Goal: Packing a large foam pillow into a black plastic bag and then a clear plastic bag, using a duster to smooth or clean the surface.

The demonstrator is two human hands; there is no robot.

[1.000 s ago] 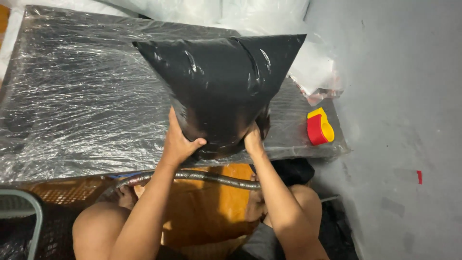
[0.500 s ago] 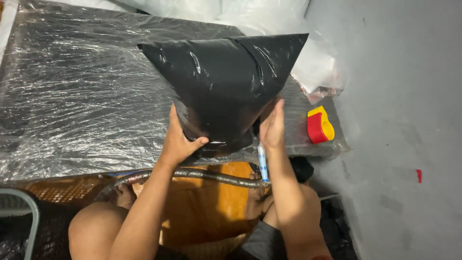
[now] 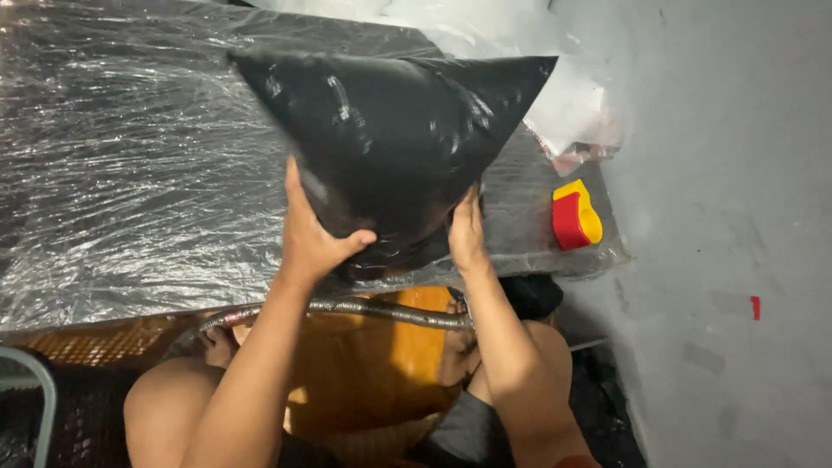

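Observation:
A stuffed black plastic bag (image 3: 390,147) stands on end on a plastic-wrapped dark panel (image 3: 130,173), its two upper corners pointing outward. My left hand (image 3: 312,234) grips the bag's lower left side, thumb across the front. My right hand (image 3: 466,230) presses against the lower right side, fingers up along the bag. Both hands hold the bag between them near the panel's front edge.
A red and yellow tape dispenser (image 3: 575,213) lies on the panel's right end. A ribbed metal hose (image 3: 381,310) runs under the panel edge across an orange surface (image 3: 407,355). White plastic sheeting (image 3: 563,95) lies behind. Grey floor (image 3: 719,217) is at right. My knees are below.
My right hand came off the bag half a second ago and is back against its lower right side. The bag has tilted slightly and shifted left.

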